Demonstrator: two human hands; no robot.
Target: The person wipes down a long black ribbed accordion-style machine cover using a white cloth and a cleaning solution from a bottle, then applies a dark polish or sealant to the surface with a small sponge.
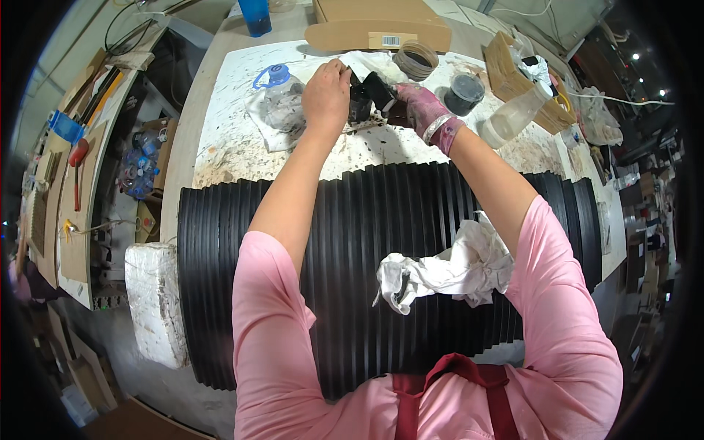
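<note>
My left hand (pixel 327 95), bare, is closed at the left side of a dark, glossy container (pixel 358 104) on the stained white board. Its fingertips are partly hidden. My right hand (pixel 427 111) wears a stained pinkish-purple glove and is closed on a small black cylindrical container (pixel 378 91). That piece tilts toward the dark container and seems to touch or overlap it. Below my hands lies a long row of black ridged strips (pixel 381 213), running across in front of me. A crumpled white cloth (pixel 447 268) rests on the strips, beneath my right arm.
Left of my hands is a clear plastic bottle with a blue cap (pixel 279 73). A brown tape roll (pixel 416 60), a dark-filled jar (pixel 465 94) and a translucent bottle (pixel 517 116) stand to the right. Cardboard (pixel 378 26) lies behind. A white wrapped block (pixel 155 304) sits left.
</note>
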